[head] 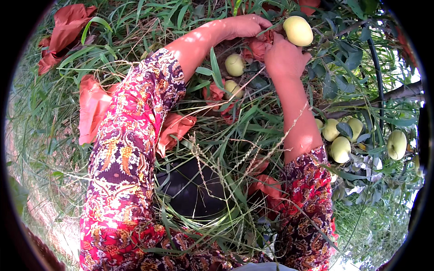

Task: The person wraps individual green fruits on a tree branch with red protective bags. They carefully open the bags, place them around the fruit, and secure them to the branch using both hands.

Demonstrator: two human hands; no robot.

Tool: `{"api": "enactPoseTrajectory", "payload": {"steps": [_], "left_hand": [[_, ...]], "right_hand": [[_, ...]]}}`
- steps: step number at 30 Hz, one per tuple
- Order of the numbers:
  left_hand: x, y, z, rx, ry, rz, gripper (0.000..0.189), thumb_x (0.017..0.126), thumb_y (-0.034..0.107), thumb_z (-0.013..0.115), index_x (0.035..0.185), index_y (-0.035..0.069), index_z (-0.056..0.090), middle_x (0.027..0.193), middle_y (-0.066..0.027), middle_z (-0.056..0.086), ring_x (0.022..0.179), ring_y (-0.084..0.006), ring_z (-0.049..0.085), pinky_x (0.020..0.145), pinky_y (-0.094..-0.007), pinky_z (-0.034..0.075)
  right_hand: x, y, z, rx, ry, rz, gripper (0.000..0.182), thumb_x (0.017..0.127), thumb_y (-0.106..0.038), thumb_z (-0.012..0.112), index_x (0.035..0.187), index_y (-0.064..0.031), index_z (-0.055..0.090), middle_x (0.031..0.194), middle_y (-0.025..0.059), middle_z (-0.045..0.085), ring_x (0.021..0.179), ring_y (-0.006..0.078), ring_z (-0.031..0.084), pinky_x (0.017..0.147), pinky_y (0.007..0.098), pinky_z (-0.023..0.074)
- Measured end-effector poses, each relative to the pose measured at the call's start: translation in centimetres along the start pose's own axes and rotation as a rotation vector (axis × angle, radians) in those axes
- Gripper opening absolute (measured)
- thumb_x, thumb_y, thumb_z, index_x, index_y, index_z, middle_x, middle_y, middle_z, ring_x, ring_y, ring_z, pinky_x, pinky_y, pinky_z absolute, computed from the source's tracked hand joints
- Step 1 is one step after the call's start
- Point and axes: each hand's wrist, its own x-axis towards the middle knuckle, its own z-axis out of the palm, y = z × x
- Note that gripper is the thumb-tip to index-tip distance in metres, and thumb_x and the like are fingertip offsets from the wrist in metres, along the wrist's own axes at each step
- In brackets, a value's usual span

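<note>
At the top of the head view my left hand and my right hand meet at a crumpled red paper bag, the fingers of both closed on it. Grass blades cross the fingertips. A pale yellow-green apple touches or nearly touches the back of my right hand; its far side is hidden. Below my left hand lie another apple and, lower, an apple beside a torn red paper piece. Both forearms come out of patterned sleeves.
Red paper bags lie in tall grass at left and centre. Several apples hang among leaves at right, near a branch and a black hose or cable. Long grass stalks cross over a dark object below.
</note>
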Motion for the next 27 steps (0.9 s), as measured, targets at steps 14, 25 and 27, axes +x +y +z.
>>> {"api": "enactPoseTrajectory", "payload": {"steps": [14, 25, 27], "left_hand": [[-1.7, 1.1, 1.1, 0.69, 0.142, 0.312, 0.029, 0.079, 0.027, 0.068, 0.103, 0.01, 0.065, 0.097, -0.0087, 0.06, 0.098, -0.0271, 0.059, 0.085, -0.0374, 0.046], [-0.6, 0.4, 1.1, 0.683, 0.127, 0.361, 0.019, 0.079, 0.023, 0.066, 0.093, 0.011, 0.068, 0.088, -0.0096, 0.06, 0.087, -0.0292, 0.062, 0.077, -0.0377, 0.047], [-0.5, 0.0, 1.3, 0.68, 0.199, 0.33, 0.017, 0.079, 0.022, 0.066, 0.091, 0.011, 0.069, 0.087, -0.0097, 0.061, 0.085, -0.0292, 0.062, 0.077, -0.0372, 0.047]], "right_hand": [[-0.6, 0.2, 0.8, 0.028, 0.02, 0.022, 0.027, 0.086, -0.031, 0.056, 0.103, -0.0124, 0.065, 0.104, 0.0094, 0.066, 0.11, 0.0298, 0.054, 0.09, 0.0543, 0.0371], [-0.3, 0.7, 1.1, -0.009, -0.033, 0.015, 0.023, 0.085, -0.028, 0.057, 0.099, -0.0124, 0.067, 0.102, 0.0087, 0.066, 0.107, 0.0286, 0.056, 0.089, 0.0531, 0.0371], [-0.3, 0.6, 1.0, 0.006, -0.026, 0.003, 0.023, 0.085, -0.026, 0.056, 0.099, -0.0123, 0.067, 0.102, 0.0089, 0.067, 0.106, 0.0287, 0.056, 0.089, 0.0532, 0.0371]]}}
